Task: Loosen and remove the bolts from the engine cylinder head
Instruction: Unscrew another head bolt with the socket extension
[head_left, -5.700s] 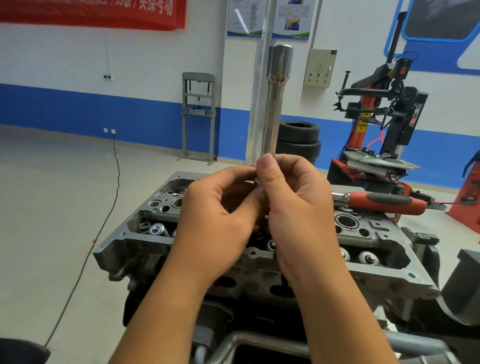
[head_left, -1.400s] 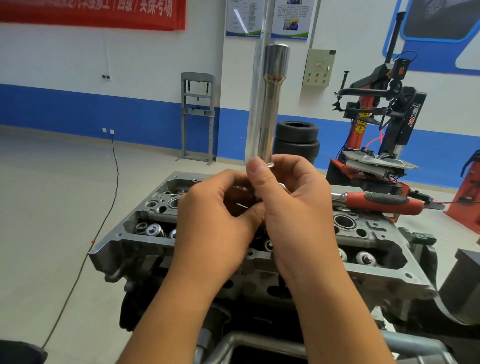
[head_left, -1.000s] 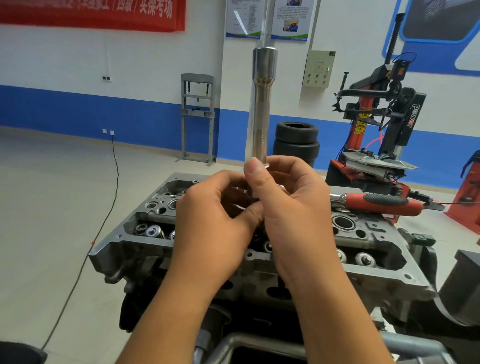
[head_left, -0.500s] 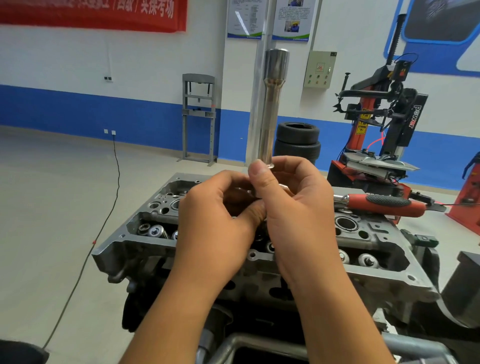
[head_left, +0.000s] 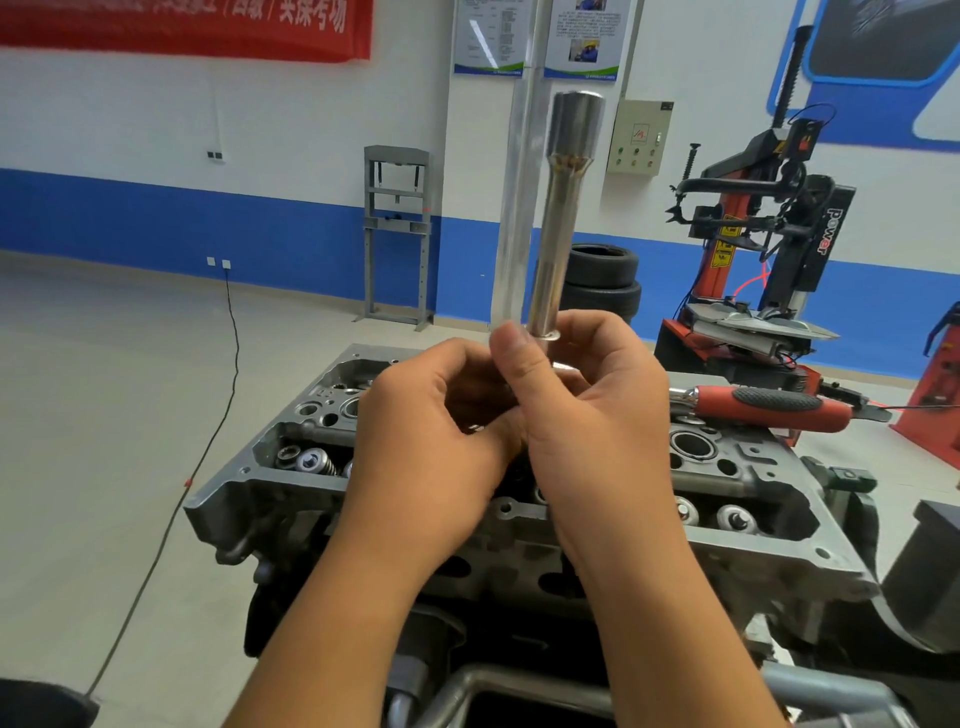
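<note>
Two hands: both raised over the middle of the cylinder head (head_left: 519, 535), meeting thumb to thumb, hiding its centre.
Right hand (head_left: 597, 431): fingers + thumb curled round the lower end of a long steel tool (head_left: 561, 228); thumb lies along the near side just under the small flange at the shaft's foot.
Left hand (head_left: 436, 447): fingers curled in toward the same lower end, thumb against the right thumb; what it pinches is hidden behind the fingers, can't tell.
Long tool: stands nearly upright, tilted a bit right, wider socket end on top, well above the head; a silver pillar (head_left: 519, 197) runs right behind it.
Bolt: none clearly visible in the grip; tool's foot is covered by both hands.
Cylinder head edges: near edge w/ round ports faces the camera; left corner (head_left: 208, 509) + right corner (head_left: 852, 577) both free of the hands; valve springs (head_left: 311, 460) show at left, more valve tops at right (head_left: 732, 517).
Ratchet (head_left: 769, 408): red/black handle lies across the far right of the head, just beside the right hand's knuckles, not touching.
Room, left: bare floor, a black cable (head_left: 208, 431) trailing across it.
Room, right: crowded, tyre changer (head_left: 769, 260) behind the ratchet, dark stand parts by the right corner.
Room, behind: stacked tyres (head_left: 602, 283) + a grey press frame (head_left: 397, 234) by the blue-striped wall, well back.
Room, near: stand tubing (head_left: 519, 680) below the forearms.
</note>
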